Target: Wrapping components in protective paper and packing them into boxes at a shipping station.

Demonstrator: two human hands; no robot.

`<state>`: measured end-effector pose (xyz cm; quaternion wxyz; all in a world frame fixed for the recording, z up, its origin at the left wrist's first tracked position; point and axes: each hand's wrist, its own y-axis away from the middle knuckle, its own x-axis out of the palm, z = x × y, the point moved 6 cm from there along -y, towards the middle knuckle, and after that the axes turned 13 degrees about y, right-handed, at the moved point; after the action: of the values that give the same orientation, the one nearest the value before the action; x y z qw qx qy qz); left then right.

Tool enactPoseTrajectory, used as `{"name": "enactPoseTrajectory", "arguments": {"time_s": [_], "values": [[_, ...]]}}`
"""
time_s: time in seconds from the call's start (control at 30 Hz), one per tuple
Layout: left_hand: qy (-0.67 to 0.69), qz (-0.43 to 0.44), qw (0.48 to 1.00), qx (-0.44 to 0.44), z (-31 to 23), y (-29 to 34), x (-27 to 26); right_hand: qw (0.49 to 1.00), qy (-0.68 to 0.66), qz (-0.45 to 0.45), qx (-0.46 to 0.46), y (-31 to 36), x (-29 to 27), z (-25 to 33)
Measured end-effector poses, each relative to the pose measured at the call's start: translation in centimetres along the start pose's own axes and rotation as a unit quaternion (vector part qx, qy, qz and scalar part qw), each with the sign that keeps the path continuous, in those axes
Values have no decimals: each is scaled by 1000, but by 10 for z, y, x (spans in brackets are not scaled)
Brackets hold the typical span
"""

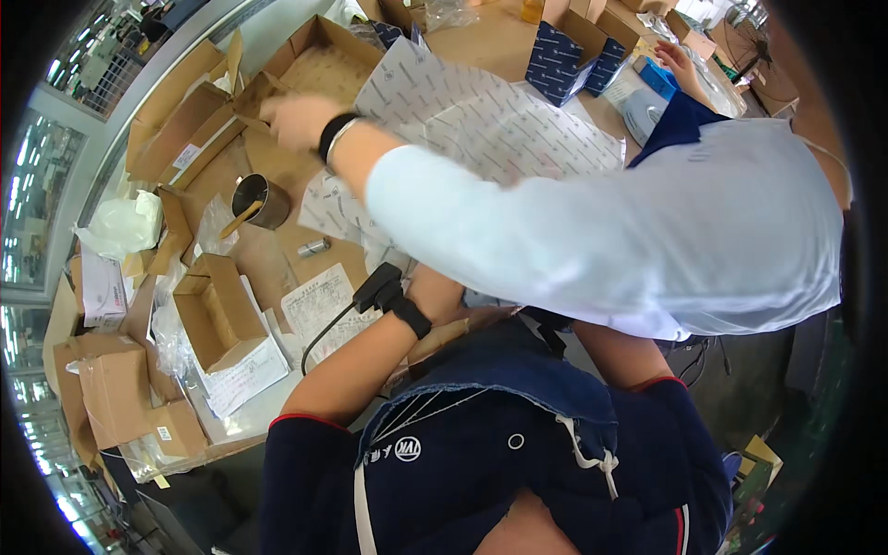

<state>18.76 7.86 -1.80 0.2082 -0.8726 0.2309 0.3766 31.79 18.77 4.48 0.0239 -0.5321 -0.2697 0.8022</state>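
Observation:
My left hand point(437, 292) is at the table's front edge, with a black strap and a small black cabled device point(381, 289) on its wrist. A co-worker's pale blue sleeve point(555, 245) crosses in front of me and hides its fingers. Of my right arm only the forearm point(622, 353) shows; that hand is behind the same sleeve. Closest to my left hand lie a sheet of handwritten paper point(326, 303) and printed wrapping paper point(435, 111). The co-worker's blurred hand point(301, 122) reaches over the table beside an open cardboard box point(319, 60).
A metal cup point(268, 203) with a wooden-handled tool stands at the left, near a small metal cylinder point(314, 248). An open small carton point(217, 310) rests on papers. Blue patterned boxes point(558, 63) stand at the back. The co-worker's other hand point(680, 67) is near a blue object point(657, 79).

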Motion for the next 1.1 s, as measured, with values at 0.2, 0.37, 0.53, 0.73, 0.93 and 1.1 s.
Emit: {"name": "enactPoseTrajectory", "arguments": {"time_s": [0.2, 0.37, 0.53, 0.73, 0.93, 1.1], "values": [[-111, 51, 987, -104, -7, 33, -2, 997, -41, -15, 63, 53, 26, -14], [-116, 38, 990, -66, -14, 27, -3, 963, -189, -6, 190, 34, 52, -50], [-58, 90, 985, -133, -2, 22, -8, 940, -232, 132, 212, 13, 66, -67], [43, 189, 960, -202, 18, -9, -11, 980, 62, -25, 189, 34, 49, -93], [207, 325, 906, -177, 50, -22, 14, 937, 39, 273, -213, 88, -5, 52], [167, 256, 913, -270, 53, -26, -6, 884, -44, 442, -147, 89, 39, 27]]}}
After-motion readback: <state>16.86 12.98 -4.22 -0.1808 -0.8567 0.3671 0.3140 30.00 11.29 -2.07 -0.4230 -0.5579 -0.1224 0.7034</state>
